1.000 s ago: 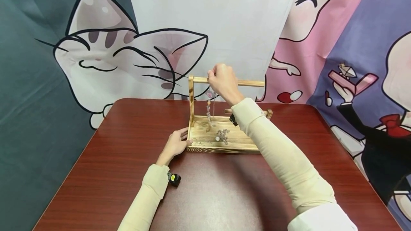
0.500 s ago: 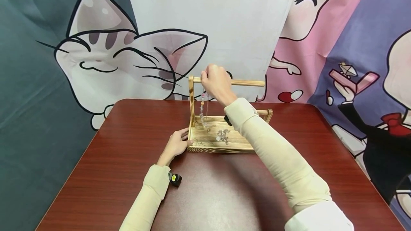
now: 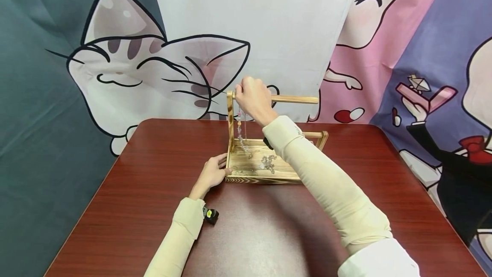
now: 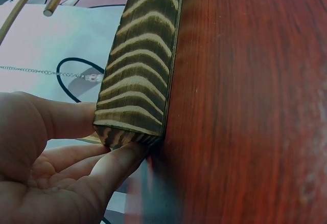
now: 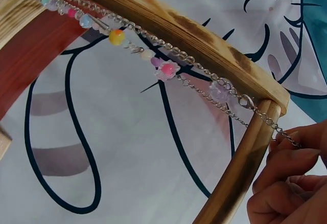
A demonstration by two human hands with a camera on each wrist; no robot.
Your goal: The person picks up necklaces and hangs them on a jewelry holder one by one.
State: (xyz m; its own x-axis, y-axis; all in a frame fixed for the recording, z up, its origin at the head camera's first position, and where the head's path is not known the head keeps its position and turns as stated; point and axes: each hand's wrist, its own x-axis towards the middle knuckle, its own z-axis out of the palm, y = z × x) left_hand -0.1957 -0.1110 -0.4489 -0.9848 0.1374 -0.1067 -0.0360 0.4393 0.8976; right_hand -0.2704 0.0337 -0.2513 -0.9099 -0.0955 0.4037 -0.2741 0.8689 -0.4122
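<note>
Silver clasp (image 5: pixel 246 101): right wrist view; head view, likely behind right hand (image 3: pixel 254 101).

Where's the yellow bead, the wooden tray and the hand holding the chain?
Yellow bead (image 5: pixel 117 37), right wrist view: its round middle.
Wooden tray (image 4: pixel 138 65), left wrist view: its striped outer wall.
Right hand (image 3: pixel 254 98), head view: the back of it.

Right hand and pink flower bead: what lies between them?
A lilac bead, the wooden bar, and silver chain with its clasp, in the right wrist view.
</note>
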